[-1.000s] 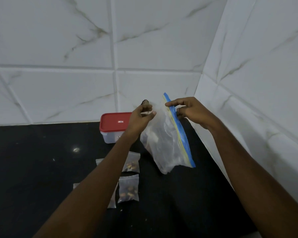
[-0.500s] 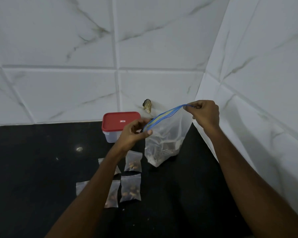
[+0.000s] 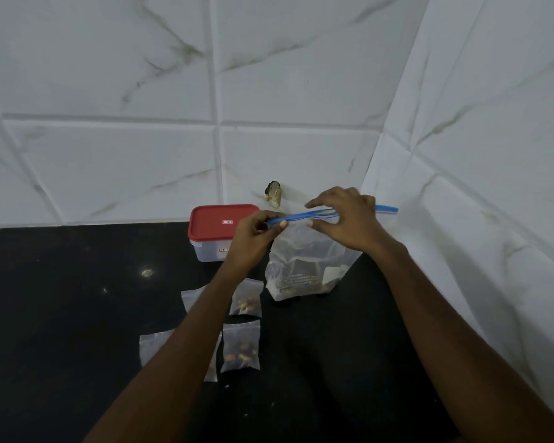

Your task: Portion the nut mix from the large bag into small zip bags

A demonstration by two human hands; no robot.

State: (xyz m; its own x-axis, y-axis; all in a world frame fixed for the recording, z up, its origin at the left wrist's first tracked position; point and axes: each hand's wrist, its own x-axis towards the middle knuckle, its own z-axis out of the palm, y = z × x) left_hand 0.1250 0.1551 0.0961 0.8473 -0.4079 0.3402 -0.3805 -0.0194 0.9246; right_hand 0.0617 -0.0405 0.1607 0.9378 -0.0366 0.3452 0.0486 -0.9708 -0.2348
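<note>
The large clear bag (image 3: 304, 270) with a blue zip strip stands upright on the black counter (image 3: 61, 314), some nut mix at its bottom. My left hand (image 3: 253, 235) pinches the left end of the zip strip. Further right along the strip, my right hand (image 3: 346, 219) pinches it between thumb and fingers. Several small zip bags with nuts lie in front: one (image 3: 247, 297) just below the left wrist, another (image 3: 240, 350) nearer me. Others are partly hidden under my left forearm.
A clear container with a red lid (image 3: 221, 222) sits by the back wall, left of the large bag. White marble-tiled walls close the back and right. A small dark lump (image 3: 273, 193) sticks to the back wall above the bag.
The large bag has come down from a tilted hold to standing on the counter. My right hand moved left along the zip strip, from its far right end toward the middle.
</note>
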